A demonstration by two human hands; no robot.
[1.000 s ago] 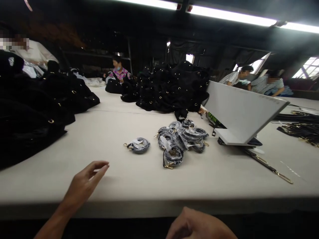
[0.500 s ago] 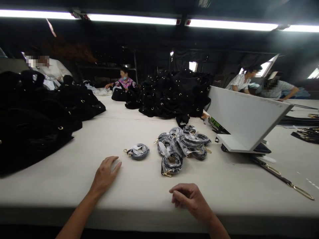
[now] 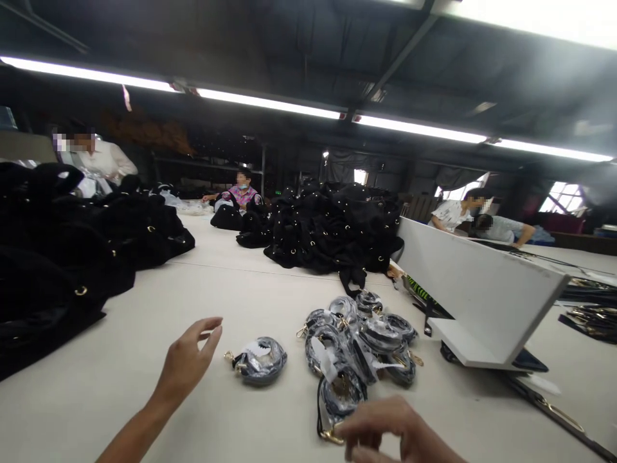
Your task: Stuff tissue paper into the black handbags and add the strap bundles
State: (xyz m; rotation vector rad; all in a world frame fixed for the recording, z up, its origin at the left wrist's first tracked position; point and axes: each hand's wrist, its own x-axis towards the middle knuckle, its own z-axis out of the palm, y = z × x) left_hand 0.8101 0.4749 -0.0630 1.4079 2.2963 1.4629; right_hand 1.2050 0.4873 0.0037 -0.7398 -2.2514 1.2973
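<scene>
My left hand (image 3: pixel 187 361) is open, thumb and fingers apart, just above the table left of a single coiled strap (image 3: pixel 263 362). That strap is wrapped in clear plastic, with a gold clasp pointing toward the hand. To its right, several more wrapped coiled straps (image 3: pixel 359 341) lie in a heap. My right hand (image 3: pixel 398 429) is at the near edge of this heap, fingers bent and thumb apart, with nothing visible in it. Its index fingertip overlaps the gold clasp (image 3: pixel 331 436) of the nearest coil; whether it touches is unclear. The lower part of this hand is cut off.
Piles of black fabric bags with gold rings stand at the left (image 3: pixel 58 257) and far middle (image 3: pixel 332 225) of the pale table (image 3: pixel 202 289). A white angled panel (image 3: pixel 482 289) stands at the right, dark straps beside it. Several people work behind.
The view has tilted upward, so the table things sit lower in the picture. My right hand has moved up to the heap's nearest coil. My left hand stays open beside the single strap.
</scene>
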